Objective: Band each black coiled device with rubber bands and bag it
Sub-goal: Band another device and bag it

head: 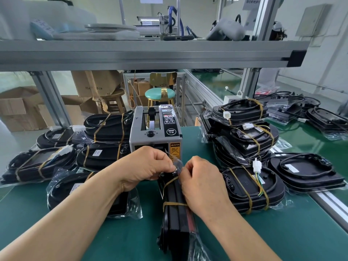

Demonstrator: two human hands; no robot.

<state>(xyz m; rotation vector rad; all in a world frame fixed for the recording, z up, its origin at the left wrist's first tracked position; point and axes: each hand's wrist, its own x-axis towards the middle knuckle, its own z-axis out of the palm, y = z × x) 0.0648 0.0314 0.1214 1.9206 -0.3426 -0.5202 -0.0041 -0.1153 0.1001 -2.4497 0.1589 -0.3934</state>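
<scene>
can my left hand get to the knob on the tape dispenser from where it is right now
Probably yes. The left hand sits just in front of the tape dispenser, and the knob faces it with nothing between, though its fingers are pinching clear tape.

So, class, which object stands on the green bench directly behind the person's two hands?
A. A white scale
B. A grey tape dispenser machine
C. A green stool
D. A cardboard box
B: the grey tape dispenser machine stands just beyond the left hand and right hand, on the green bench.
</scene>
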